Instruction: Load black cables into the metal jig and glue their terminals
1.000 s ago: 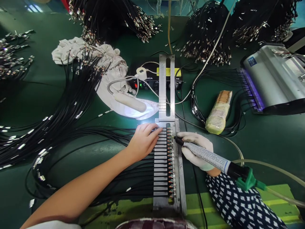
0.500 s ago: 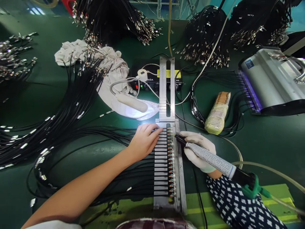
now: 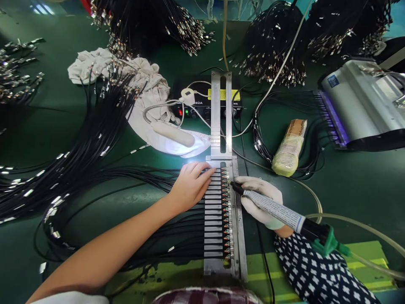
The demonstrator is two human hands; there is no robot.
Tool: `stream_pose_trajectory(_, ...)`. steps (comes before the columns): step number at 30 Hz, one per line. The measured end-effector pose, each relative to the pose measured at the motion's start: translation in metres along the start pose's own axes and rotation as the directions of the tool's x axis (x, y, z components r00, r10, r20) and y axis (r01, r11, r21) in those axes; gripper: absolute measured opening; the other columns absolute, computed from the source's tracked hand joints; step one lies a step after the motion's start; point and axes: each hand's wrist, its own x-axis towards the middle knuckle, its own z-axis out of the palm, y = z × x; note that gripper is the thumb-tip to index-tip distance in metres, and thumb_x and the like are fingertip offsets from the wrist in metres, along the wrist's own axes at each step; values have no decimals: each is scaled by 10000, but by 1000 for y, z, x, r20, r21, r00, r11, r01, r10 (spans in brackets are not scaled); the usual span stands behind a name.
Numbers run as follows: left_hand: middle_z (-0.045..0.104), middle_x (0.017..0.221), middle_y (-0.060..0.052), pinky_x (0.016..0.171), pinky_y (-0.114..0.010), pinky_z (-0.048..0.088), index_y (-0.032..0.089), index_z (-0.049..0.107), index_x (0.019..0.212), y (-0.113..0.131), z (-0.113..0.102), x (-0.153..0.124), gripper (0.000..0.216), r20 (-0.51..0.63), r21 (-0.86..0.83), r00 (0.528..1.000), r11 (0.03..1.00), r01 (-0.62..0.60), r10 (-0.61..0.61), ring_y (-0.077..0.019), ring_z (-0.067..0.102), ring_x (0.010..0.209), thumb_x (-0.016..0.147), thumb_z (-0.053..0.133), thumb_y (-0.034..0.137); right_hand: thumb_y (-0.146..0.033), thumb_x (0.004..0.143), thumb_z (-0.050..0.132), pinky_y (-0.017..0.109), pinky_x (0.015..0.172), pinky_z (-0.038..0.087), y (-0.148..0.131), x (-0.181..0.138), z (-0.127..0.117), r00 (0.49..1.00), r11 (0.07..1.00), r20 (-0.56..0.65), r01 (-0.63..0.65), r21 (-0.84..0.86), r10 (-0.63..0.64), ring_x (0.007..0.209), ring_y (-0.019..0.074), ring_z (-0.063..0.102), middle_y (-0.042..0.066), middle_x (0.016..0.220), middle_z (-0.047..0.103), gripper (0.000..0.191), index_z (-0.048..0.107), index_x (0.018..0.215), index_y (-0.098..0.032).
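My bare left hand [image 3: 191, 185] lies over the upper end of a slotted metal fixture [image 3: 213, 230], fingers stretched toward its top row and nothing clearly gripped. Black cables [image 3: 139, 173] run under this hand into the slots, and their metal connector ends [image 3: 226, 211] stand in a column along the fixture's right side. In a white glove, my right hand [image 3: 261, 200] is wrapped round a dispensing syringe [image 3: 275, 209] with a printed label. The syringe's black front end points left at the upper connectors; whether its tip touches one I cannot tell. A green cap and clear hose join its rear.
A lit lamp head [image 3: 174, 133] hangs over a white cloth [image 3: 148, 93]. Behind the fixture sits a black control box [image 3: 199, 109]. A tape-wrapped block [image 3: 289, 147] and a silver lamp unit [image 3: 363, 105] with purple light stand right. Cable bundles [image 3: 272, 46] lie at the back.
My right hand has brought the syringe slightly left and toward me, down the connector column. The left hand keeps its place on the fixture; the whole view has shifted a little.
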Motion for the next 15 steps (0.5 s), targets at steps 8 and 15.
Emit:
stream_pose_trajectory(8, 603, 1218, -131, 911, -450, 430, 172, 554, 1288, 0, -1, 0, 327, -4, 13, 1000, 1000, -10, 10, -277, 533, 1111, 987, 427, 194, -203, 783, 695, 361, 805, 617, -2, 0, -2, 999, 999, 2, 32, 3, -32, 910, 222, 750, 68, 1021, 770, 181, 620, 942, -244)
stream_pose_trajectory(15, 600, 1219, -125, 908, -440, 430, 169, 554, 1277, 0, -1, 1, 315, -4, 26, 1000, 1000, -14, 14, -273, 532, 1109, 992, 424, 198, -196, 786, 679, 354, 774, 622, -3, 1, -4, 999, 999, -6, 51, -13, -51, 881, 218, 755, 74, 995, 775, 159, 610, 922, -242)
